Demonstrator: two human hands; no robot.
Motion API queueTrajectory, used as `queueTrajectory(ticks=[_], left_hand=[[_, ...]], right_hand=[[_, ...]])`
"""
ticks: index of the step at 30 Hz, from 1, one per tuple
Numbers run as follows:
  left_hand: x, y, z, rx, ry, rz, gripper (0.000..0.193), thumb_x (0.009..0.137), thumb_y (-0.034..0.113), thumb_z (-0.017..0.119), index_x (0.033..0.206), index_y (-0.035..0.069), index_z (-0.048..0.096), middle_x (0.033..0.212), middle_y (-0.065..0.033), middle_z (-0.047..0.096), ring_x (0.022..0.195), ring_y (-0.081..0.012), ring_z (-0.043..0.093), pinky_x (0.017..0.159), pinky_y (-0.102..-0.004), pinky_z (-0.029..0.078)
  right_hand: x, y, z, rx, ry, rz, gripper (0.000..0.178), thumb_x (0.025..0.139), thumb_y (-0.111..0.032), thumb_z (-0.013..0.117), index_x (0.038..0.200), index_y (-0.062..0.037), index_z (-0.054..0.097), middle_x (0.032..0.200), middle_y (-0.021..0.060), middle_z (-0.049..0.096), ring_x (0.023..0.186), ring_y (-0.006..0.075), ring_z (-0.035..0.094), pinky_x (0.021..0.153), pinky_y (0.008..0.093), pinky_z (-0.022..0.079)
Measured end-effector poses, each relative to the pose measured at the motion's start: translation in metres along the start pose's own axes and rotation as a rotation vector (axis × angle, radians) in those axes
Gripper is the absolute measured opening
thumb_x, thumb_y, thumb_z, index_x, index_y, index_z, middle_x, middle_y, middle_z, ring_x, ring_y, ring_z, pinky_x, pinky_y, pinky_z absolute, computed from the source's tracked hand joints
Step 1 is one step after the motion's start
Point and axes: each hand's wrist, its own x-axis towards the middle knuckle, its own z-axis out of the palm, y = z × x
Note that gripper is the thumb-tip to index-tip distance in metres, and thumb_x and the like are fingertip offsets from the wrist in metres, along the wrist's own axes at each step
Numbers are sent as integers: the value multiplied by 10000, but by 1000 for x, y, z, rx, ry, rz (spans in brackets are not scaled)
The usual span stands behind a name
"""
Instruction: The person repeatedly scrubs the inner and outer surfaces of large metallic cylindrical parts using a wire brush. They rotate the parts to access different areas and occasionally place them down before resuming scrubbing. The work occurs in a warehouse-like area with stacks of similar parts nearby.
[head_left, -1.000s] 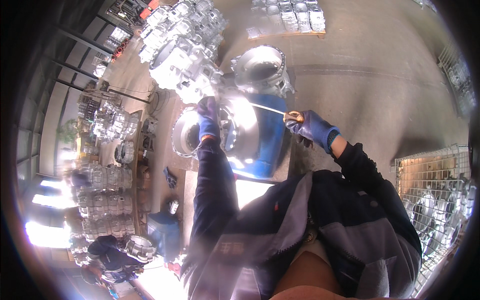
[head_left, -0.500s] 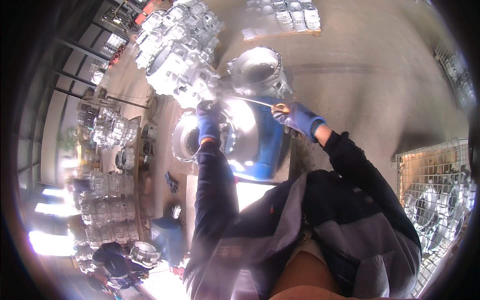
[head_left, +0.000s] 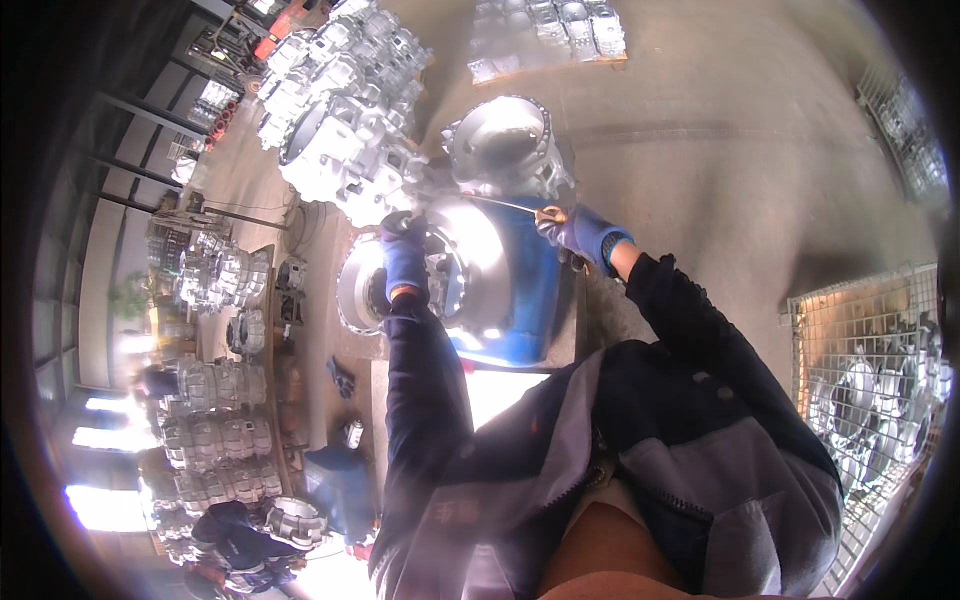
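Observation:
My right hand [head_left: 583, 238], in a blue and dark glove, grips the orange-brown handle of a tool with a long thin metal rod [head_left: 500, 203]. The rod points left to a silver cast-metal housing [head_left: 462, 290], where glare hides its tip. My left hand [head_left: 403, 250], gloved alike, has its fingers curled at the upper part of this housing, seemingly gripping it. The ringed opening of the housing shows around and below the left wrist. A blue drum [head_left: 538, 290] stands beneath and to the right of the housing.
Another round housing [head_left: 505, 145] stands just beyond my hands, beside a bright pile of castings [head_left: 345, 130]. At right is a wire-mesh cage [head_left: 865, 390] with metal parts. More castings [head_left: 220, 440] line the left, where a co-worker [head_left: 235, 545] bends. A dark glove [head_left: 340, 377] lies nearby.
The whole view has shifted slightly. My right hand and the tool have moved a little left, toward the housing. My left hand stays at the housing.

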Motion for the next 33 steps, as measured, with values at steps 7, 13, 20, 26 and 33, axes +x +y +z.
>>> queueTrajectory(ticks=[7,13,20,26,33], left_hand=[[-1,1,1,-74,20,-54,328,740,88,750,1001,106,552,832,-10,594,713,-125,541,641,-281,474],[0,2,1,-77,13,45,311,737,58,747,981,82,555,832,-7,593,709,-113,546,651,-263,481],[-6,1,1,-174,0,40,295,753,69,696,1011,80,554,833,-19,581,679,-91,529,581,-241,452],[-5,6,-1,-100,11,-31,333,737,16,740,1003,93,556,846,-8,599,736,-109,558,652,-251,479],[-1,-3,-2,-101,7,-6,349,741,15,735,1024,94,545,847,-13,602,728,-111,558,660,-254,477]], right_hand=[[28,46,7,125,58,-2,350,917,-259,513,1219,-87,554,1151,50,611,897,149,605,794,268,479],[54,67,20,275,75,-14,385,911,-252,518,1257,-84,521,1209,42,588,901,134,602,790,264,475],[39,54,17,88,85,-51,396,893,-205,535,1265,-74,503,1147,43,611,764,133,592,704,262,479],[43,53,23,147,101,-135,345,892,-227,551,1217,-110,538,905,17,633,577,101,522,517,276,447],[53,65,27,112,129,-155,337,897,-244,550,1206,-109,550,889,21,629,549,101,516,466,276,428]])
